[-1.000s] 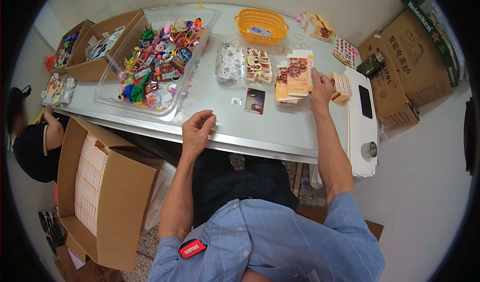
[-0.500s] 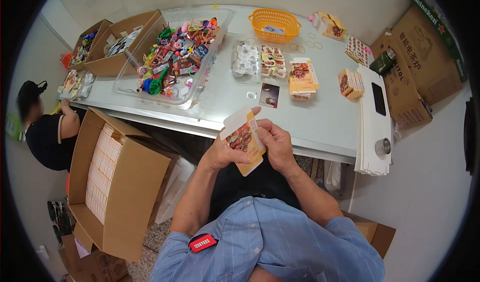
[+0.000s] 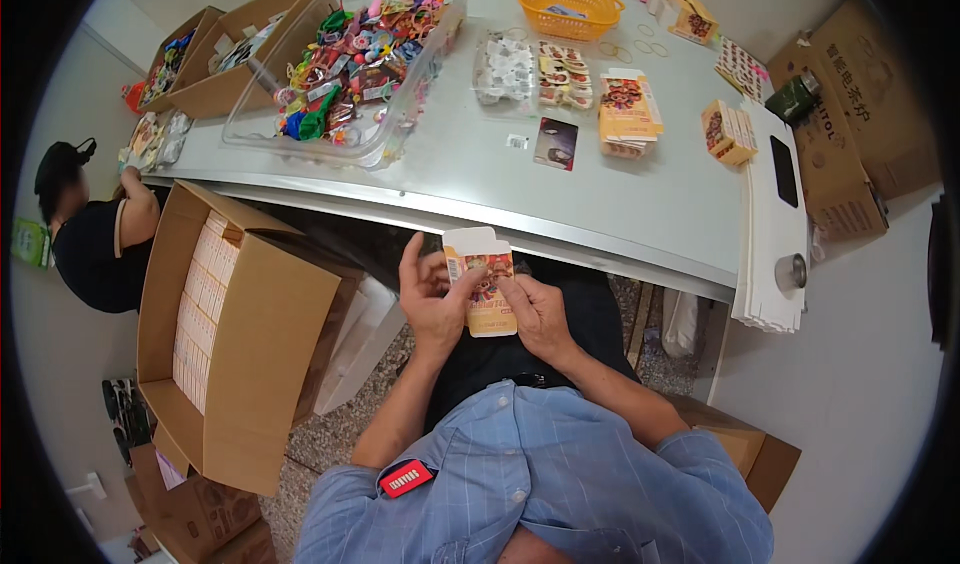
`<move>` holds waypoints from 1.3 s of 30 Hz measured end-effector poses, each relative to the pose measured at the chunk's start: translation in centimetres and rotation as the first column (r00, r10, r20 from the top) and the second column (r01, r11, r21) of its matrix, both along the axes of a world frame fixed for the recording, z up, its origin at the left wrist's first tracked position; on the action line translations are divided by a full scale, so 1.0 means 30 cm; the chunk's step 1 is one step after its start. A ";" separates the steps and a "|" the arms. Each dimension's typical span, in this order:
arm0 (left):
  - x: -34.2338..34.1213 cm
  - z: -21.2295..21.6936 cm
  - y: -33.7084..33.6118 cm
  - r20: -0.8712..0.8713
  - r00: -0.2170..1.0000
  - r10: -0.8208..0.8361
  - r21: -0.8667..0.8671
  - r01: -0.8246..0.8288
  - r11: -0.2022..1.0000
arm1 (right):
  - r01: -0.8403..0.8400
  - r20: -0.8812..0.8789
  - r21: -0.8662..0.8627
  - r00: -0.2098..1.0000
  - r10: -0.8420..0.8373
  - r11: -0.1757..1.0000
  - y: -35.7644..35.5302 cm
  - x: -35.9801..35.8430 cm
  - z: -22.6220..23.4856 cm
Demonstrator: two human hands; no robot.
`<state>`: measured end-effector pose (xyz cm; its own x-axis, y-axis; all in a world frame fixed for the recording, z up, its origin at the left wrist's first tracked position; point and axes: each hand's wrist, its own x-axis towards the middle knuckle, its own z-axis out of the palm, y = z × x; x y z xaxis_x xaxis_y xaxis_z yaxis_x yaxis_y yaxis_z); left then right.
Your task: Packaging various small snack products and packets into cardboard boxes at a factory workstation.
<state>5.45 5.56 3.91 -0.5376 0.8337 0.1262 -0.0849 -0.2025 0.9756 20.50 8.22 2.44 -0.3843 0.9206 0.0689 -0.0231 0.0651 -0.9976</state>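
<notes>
Both hands have withdrawn from the worktop since the earliest frame and now sit close to the body, below the worktop's near edge, with a small printed carton held between them over the lap. The left hand grips the carton's left edge, thumb across the printed face; the right hand pinches its lower right edge between thumb and fingers. Judged from the raised white flap at the top, the step in hand is erecting or closing the flat carton; the next move appears to call for a controlled fold along the scored crease without crushing the thin walls. Material: light card, glossy orange-yellow print, white unprinted flap, flat rectangular form. A stack of matching cartons lies on the smooth grey worktop, beside a clear plastic bin of mixed coloured items and an orange mesh basket. An open corrugated box of packed white units stands on the floor at left.
</notes>
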 end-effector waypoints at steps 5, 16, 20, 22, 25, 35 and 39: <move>-0.060 -0.166 -0.180 -0.017 1.000 0.006 -0.208 -0.009 0.978 | -0.007 -0.109 -0.164 0.994 -0.012 0.986 -0.065 -0.050 -0.095; -0.116 -0.154 -0.236 -0.056 0.898 -0.436 -0.241 0.411 0.879 | -0.228 0.094 0.116 0.971 0.218 0.967 -0.004 0.029 -0.148; -0.126 -0.186 -0.236 -0.139 0.866 -0.481 -0.256 0.438 0.862 | -0.276 0.095 0.074 0.959 0.269 0.958 -0.001 0.036 -0.154; -0.129 -0.195 -0.224 -0.166 0.849 -0.501 -0.283 0.445 0.849 | -0.270 -0.024 0.017 0.963 0.270 0.963 -0.008 0.043 -0.173; -0.111 -0.154 -0.206 -0.155 0.898 -0.411 -0.206 0.377 0.903 | -0.196 -0.203 -0.151 0.966 0.164 0.969 -0.030 0.028 -0.156; -0.119 -0.122 -0.226 -0.005 0.900 -0.436 -0.193 0.427 0.883 | -0.357 -0.153 -0.097 0.928 0.340 0.929 0.010 0.067 -0.110; -0.104 -0.113 -0.234 -0.002 0.891 -0.454 -0.131 0.450 0.883 | -0.371 -0.052 -0.096 0.929 0.367 0.924 -0.008 0.087 -0.078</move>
<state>2.33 -1.48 0.53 -0.0956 0.9953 0.0173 -0.1066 -0.0275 0.9939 23.09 7.99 0.08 -0.6975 0.7166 0.0004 -0.0587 -0.0565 -0.9967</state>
